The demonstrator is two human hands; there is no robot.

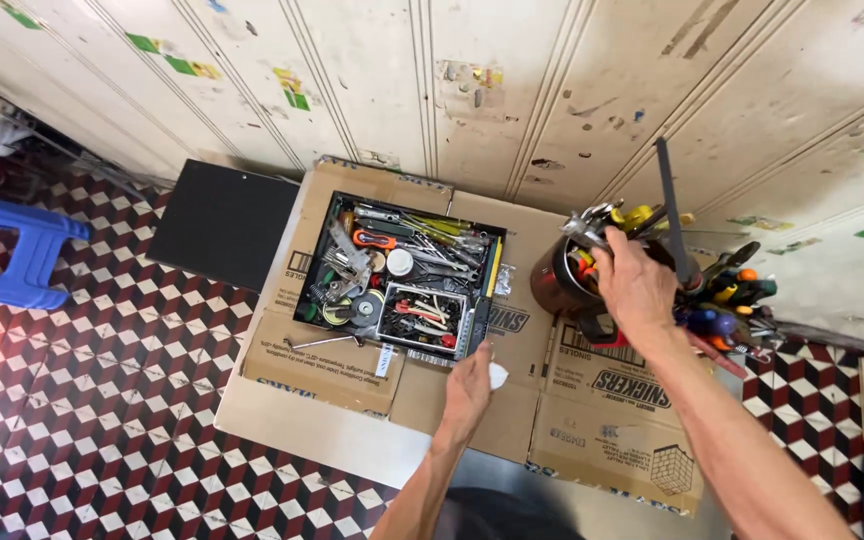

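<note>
- Two bare hands work over flattened cardboard (592, 400) spread on a patterned tile floor (102, 400), with a painted panelled wall (452, 80) along the far side
- The right hand (637, 285) reaches to the far right and rests on a dark round tool bucket (557, 280) crammed with pliers, screwdrivers and other handles; its fingers curl down over the tools near the rim, apparently gripping among them, though which single tool they grasp cannot be told
- A long dark bar (670, 205) stands nearly upright out of the bucket, just right of that hand, its long axis running near to far in the view
- The left hand (470, 385) lies near the middle, palm down on the cardboard, loosely closed on a small white object (498, 375) that shows at its right edge
- A black open tool tray (402, 275) full of small tools sits just beyond the left hand, to the far left of it, close but not touching; the left hand is clearly the nearer one to it
- The bucket lies to the right of the tray, and the right hand is already on it
- A flat black board (222, 220) lies left of the cardboard, and a blue plastic stool (7, 250) stands at the far left edge
</note>
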